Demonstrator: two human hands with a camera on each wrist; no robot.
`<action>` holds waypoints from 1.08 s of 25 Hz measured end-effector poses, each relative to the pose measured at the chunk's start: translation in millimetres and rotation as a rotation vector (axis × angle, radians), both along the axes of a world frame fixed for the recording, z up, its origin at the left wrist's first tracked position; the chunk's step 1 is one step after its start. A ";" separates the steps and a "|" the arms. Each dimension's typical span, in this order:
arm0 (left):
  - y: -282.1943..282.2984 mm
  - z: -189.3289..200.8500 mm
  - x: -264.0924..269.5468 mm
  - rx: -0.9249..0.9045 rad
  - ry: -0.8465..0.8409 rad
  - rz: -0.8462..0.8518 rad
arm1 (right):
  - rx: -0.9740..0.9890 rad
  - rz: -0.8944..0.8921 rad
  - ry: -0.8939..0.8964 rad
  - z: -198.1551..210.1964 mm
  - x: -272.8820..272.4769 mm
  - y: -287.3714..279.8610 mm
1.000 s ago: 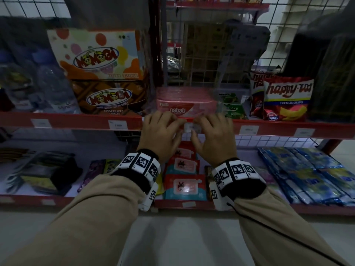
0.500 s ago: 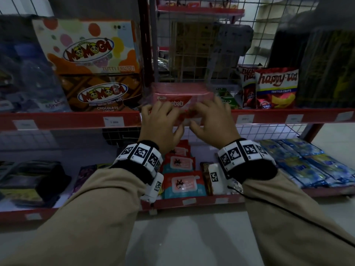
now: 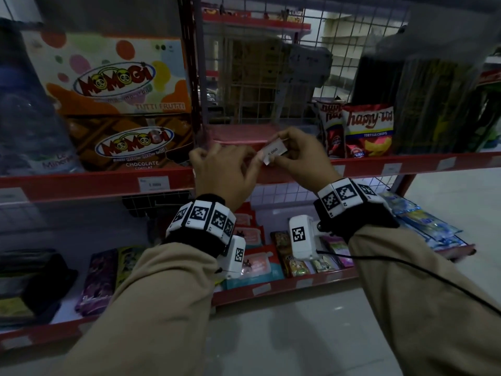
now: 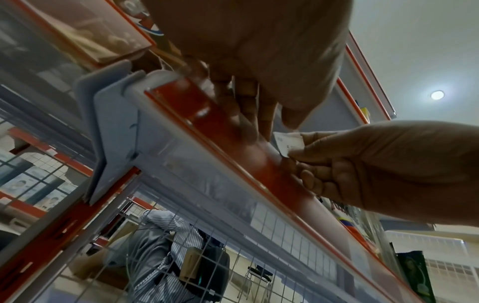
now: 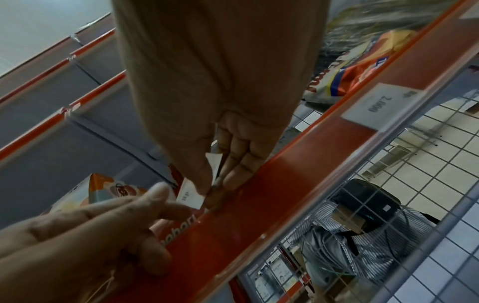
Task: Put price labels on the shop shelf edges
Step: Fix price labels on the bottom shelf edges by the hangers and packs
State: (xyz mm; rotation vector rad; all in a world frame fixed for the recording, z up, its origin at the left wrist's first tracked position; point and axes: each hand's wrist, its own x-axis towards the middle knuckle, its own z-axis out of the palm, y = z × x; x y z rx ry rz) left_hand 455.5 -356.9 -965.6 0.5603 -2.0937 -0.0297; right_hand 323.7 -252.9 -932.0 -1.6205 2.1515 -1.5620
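A small white price label (image 3: 273,153) printed "5.000" is pinched between thumb and forefinger of my right hand (image 3: 294,156), tilted, just above the red shelf edge strip (image 3: 95,184). My left hand (image 3: 227,165) is beside it on the left, its fingers (image 4: 255,114) lying straight on the strip's clear cover (image 4: 207,114). In the right wrist view the label (image 5: 190,195) sits at my right hand's fingertips (image 5: 207,185), close to the strip (image 5: 298,174), and the left hand's index finger (image 5: 153,196) reaches toward it.
Other labels sit in the strip at left (image 3: 153,184) and right (image 3: 392,168). Momogi boxes (image 3: 116,77), a pink wafer box (image 3: 238,134) and chip bags (image 3: 370,128) stand on the shelf. A lower shelf (image 3: 284,290) holds packets. A person in a striped shirt (image 4: 160,246) is behind the wire grid.
Both hands were pressed together on the shelf edge. My right hand has since lifted up and right with the label, which now shows plainly; the left hand stays at the strip.
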 end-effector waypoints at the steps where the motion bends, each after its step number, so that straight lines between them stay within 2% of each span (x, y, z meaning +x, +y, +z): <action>1: -0.6 -0.4 -0.6 0.001 -0.002 -0.004 | -0.004 0.010 -0.011 0.3 0.3 -0.9; 6: -0.8 -1.5 -3.8 0.025 0.026 -0.034 | -0.032 0.058 -0.004 -2.1 2.4 -1.1; 11: -7.0 6.0 4.3 0.021 -0.074 -0.060 | 0.000 -0.060 0.294 -3.9 -1.0 1.3; 18: -11.0 13.9 16.6 0.100 -0.172 -0.255 | 0.027 -0.010 0.374 -14.5 -3.3 4.4; 22: -9.0 13.1 15.3 -0.012 -0.256 -0.165 | 0.029 -0.028 0.422 -21.9 -3.2 3.0; 27: -9.8 12.6 18.4 -0.060 -0.323 -0.113 | 0.144 -0.087 0.562 -20.8 -3.0 7.7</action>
